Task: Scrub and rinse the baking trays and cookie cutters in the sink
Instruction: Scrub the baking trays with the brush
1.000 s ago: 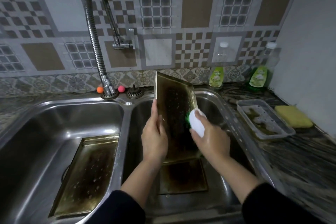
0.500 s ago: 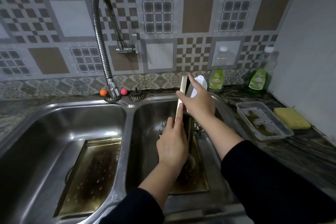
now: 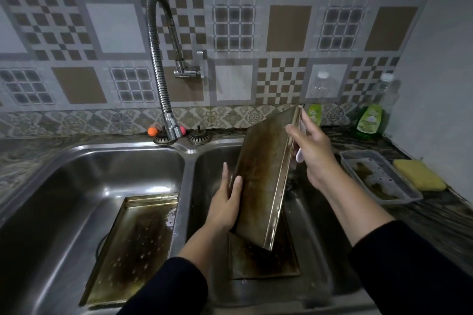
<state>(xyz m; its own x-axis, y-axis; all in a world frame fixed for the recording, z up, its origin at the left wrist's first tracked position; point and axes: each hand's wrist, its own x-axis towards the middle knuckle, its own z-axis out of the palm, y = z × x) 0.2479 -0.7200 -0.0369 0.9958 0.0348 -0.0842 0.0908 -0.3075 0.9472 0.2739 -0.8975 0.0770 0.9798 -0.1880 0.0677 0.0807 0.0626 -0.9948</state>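
Observation:
A stained baking tray [image 3: 266, 174] stands tilted on end in the right sink basin [image 3: 314, 220], its underside facing me. My left hand [image 3: 225, 204] grips its lower left edge. My right hand [image 3: 312, 151] holds the upper right rim and also a white scrubber [image 3: 299, 156], mostly hidden behind the fingers. A second dark tray [image 3: 263, 263] lies flat on the basin floor beneath it. A third greasy tray [image 3: 135, 245] leans in the left basin [image 3: 76, 181]. No cookie cutters are visible.
The flexible tap [image 3: 161, 79] hangs over the divider, no water running. Two green soap bottles [image 3: 368, 120] stand at the back right. A clear plastic container [image 3: 378, 176] and a yellow sponge [image 3: 419, 178] sit on the right counter.
The tray has been turned from edge-on so its underside faces me. My right hand shifted to the upper right rim and my left hand now sits at the lower left edge.

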